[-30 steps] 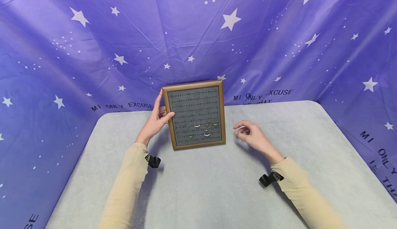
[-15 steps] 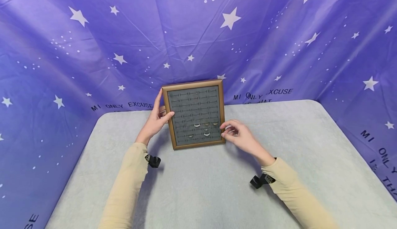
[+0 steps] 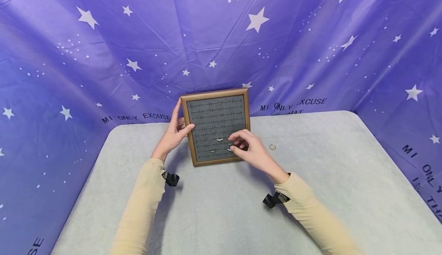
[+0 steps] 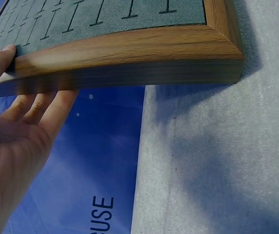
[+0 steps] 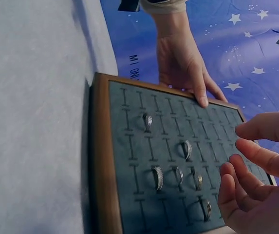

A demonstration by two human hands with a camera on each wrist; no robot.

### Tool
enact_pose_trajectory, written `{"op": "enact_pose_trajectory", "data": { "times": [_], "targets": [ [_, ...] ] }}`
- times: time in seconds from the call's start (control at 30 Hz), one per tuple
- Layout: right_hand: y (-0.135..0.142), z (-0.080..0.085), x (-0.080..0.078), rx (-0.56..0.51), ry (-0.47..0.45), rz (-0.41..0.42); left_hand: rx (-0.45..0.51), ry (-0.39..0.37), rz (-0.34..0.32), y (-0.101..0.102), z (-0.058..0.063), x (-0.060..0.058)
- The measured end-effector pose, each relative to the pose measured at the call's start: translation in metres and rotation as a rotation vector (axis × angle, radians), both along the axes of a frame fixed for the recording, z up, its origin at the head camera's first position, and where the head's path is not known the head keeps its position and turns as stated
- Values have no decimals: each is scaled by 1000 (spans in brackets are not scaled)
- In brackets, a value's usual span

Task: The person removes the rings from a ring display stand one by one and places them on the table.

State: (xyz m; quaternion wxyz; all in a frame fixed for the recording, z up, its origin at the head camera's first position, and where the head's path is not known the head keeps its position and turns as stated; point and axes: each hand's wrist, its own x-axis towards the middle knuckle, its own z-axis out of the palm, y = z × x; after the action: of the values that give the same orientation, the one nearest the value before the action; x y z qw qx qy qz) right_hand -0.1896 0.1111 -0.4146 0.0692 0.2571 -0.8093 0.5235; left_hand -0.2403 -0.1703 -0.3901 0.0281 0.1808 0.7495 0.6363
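Note:
A ring display board (image 3: 215,116), a grey slotted pad in a brown wooden frame (image 4: 129,51), stands tilted back on the table. My left hand (image 3: 172,136) grips its left side, thumb on the front edge and fingers behind. Several rings sit in its lower slots, among them a silver ring (image 5: 158,178), another ring (image 5: 147,122) and a gold-toned ring (image 5: 207,209). Before the lower right of the pad is my right hand (image 3: 252,149), fingers bent and apart, with nothing between them in the right wrist view. It hides some rings in the head view.
A loose ring (image 3: 272,147) lies on the grey cloth-covered table (image 3: 214,209), right of the board. A purple star-printed curtain (image 3: 214,36) hangs behind and along both sides.
My right hand has moved left from beside the board to in front of its lower right part, uncovering the loose ring on the table. The left hand and board stay put.

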Motion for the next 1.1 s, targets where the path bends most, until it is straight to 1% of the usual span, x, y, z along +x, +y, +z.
{"op": "enact_pose_trajectory", "data": {
  "times": [0.23,0.37,0.63,0.87,1.1],
  "targets": [
    [-11,8,-3,12,34,-29,1,2,-4,0,1,0],
    [-15,9,-5,22,58,-45,6,3,-8,-1,0,0],
    [-24,3,-10,46,58,-72,16,5,-18,-1,1,0],
    [-32,-2,-15,79,135,-116,25,5,-20,-1,0,0],
    [-39,-12,-17,134,172,-148,32,2,-17,-1,-1,-1]
  ]
}}
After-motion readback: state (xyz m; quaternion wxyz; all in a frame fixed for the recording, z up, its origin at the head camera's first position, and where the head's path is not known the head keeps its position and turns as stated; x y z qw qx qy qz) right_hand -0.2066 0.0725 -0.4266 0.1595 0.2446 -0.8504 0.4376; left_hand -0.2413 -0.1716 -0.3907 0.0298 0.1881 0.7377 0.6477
